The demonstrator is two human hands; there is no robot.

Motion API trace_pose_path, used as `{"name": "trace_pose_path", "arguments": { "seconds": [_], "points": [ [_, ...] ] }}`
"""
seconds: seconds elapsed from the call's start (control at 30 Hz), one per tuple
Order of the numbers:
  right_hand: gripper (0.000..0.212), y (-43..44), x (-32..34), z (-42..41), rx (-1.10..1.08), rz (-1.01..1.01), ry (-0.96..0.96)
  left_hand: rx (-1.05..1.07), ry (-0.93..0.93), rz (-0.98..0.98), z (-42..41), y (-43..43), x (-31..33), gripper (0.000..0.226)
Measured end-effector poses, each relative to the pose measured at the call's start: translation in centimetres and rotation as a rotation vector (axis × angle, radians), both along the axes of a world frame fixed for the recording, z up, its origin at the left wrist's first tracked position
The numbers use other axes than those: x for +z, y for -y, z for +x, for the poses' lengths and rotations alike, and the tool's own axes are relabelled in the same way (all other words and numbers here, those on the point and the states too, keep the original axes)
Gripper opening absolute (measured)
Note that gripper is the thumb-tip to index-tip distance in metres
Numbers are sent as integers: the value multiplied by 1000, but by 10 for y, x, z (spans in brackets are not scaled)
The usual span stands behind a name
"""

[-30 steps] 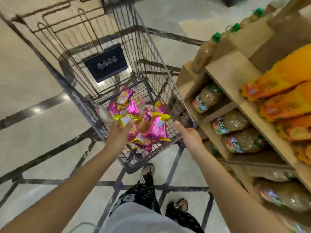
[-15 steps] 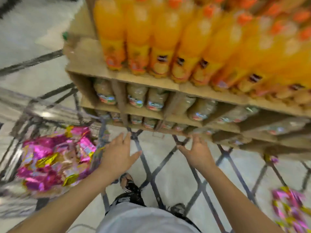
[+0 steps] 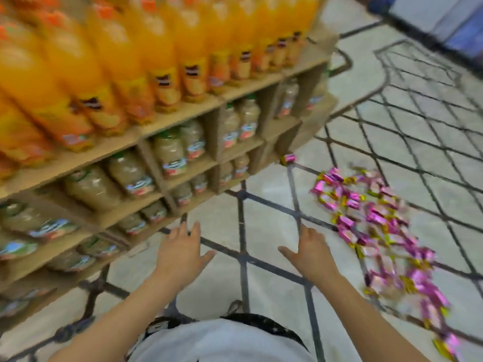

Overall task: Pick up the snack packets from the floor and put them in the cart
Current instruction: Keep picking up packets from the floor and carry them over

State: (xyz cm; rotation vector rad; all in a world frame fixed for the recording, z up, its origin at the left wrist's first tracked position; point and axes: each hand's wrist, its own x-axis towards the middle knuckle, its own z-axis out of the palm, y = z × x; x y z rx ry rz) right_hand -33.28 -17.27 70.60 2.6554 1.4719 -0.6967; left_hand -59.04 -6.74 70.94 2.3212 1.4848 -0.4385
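Cart gone from view, pink snack packets (image 3: 379, 231) now rightward; left hand (image 3: 180, 250), right hand (image 3: 311, 254) spread, empty; slippery foil risks spilling from overfull grabs.

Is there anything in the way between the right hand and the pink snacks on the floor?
No, nothing shows. Only bare floor lies between the right hand and the snack packets. The cart is out of view.
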Motion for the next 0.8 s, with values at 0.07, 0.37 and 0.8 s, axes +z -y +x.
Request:
{"name": "trace_pose_path", "arguments": {
  "seconds": [0.07,0.37,0.8],
  "points": [
    [83,27,3,37,-91,-9,18,-110,-2,0,51,2,3,85],
    [87,119,-16,122,-464,-27,-60,-533,-68,57,212,12,12,85],
    [82,102,-52,278,-748,-132,-130,-832,-138,16,429,-55,-32,85]
  ]
}}
